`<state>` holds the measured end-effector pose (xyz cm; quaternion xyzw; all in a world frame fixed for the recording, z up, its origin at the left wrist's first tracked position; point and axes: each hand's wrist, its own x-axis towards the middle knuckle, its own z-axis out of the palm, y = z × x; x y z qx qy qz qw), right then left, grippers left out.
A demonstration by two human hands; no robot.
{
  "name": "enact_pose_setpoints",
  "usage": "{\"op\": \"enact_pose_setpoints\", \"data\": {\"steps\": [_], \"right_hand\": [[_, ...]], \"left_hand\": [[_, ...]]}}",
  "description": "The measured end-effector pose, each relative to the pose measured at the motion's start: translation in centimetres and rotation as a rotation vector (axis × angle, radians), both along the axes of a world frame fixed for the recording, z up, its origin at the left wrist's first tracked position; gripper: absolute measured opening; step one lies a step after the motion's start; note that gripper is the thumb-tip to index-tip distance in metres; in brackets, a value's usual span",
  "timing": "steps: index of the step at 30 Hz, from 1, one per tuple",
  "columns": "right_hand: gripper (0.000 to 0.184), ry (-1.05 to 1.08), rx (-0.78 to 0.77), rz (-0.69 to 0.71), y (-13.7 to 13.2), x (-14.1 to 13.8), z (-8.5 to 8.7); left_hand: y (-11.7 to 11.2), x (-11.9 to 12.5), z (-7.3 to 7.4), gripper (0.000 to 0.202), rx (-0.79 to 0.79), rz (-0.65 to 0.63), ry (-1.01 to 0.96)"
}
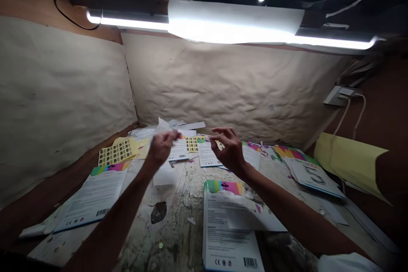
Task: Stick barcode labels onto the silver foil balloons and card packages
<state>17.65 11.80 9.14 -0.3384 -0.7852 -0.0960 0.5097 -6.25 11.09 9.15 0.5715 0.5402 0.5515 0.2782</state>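
My left hand (162, 148) is raised over the back of the worktable, its fingers closed in a blurred pinch. Whatever it may hold I cannot make out; a white scrap of paper (163, 125) shows just behind it. To its right, my right hand (228, 146) hovers with fingers bent and apart, nothing visible between them. Behind the hands lie printed cards (179, 153) with colourful tops and barcodes, and a yellow sticker sheet (191, 144). Below my right hand is a stack of similar cards (228, 238), partly covered by a white paper strip (255, 216).
At the left are another card stack (92, 195) and a yellow sticker sheet (117, 151). More colourful packs (310, 174) lie right, near a hanging yellow sheet (350, 159) and a wall socket (341, 94). A bright tube light (232, 23) spans overhead. The tabletop (178, 208) is worn.
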Motion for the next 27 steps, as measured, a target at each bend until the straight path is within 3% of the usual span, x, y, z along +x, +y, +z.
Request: {"op": "enact_pose_setpoints", "data": {"steps": [2, 4, 5, 8, 11, 13, 16, 21, 23, 27], "right_hand": [[0.014, -0.123, 0.079, 0.004, -1.4, 0.8, -0.4], [0.015, -0.262, 0.115, 0.035, -2.4, 1.6, -0.9], [0.015, -0.333, 0.111, 0.069, -2.7, 2.0, -1.1], [0.02, -0.523, 0.014, 0.213, -3.6, 3.3, -1.2], [0.026, -0.583, -0.086, 0.271, -5.0, 4.6, -1.0], [0.034, -0.512, -0.147, 0.233, -6.6, 5.9, -1.0], [0.033, -0.334, -0.338, 0.122, -9.7, 8.5, -2.1], [0.026, -0.225, -0.596, -0.036, -15.0, 11.7, -6.4], [0.028, -0.18, -0.594, -0.061, -16.2, 11.7, -8.4], [0.021, -0.144, -0.509, -0.082, -16.5, 10.5, -10.6]], "left_hand": [[-2.5, 2.9, -0.7, 0.065, -0.296, -0.472, -0.246], [-4.7, 5.4, -1.9, 0.07, -0.445, -0.663, -0.416], [-5.3, 6.4, -2.6, 0.069, -0.479, -0.69, -0.459], [-6.0, 8.0, -4.3, 0.062, -0.459, -0.647, -0.403], [-6.2, 8.3, -5.2, 0.055, -0.31, -0.627, -0.193], [-7.0, 8.1, -5.5, 0.05, -0.252, -0.629, -0.068], [-9.7, 7.3, -6.1, 0.047, -0.305, -0.546, 0.022], [-14.7, 7.2, -8.8, 0.046, -0.324, -0.295, 0.224], [-15.7, 8.1, -9.8, 0.042, -0.16, -0.261, 0.377], [-15.8, 10.1, -10.8, 0.032, 0.227, -0.498, 0.7]]}}
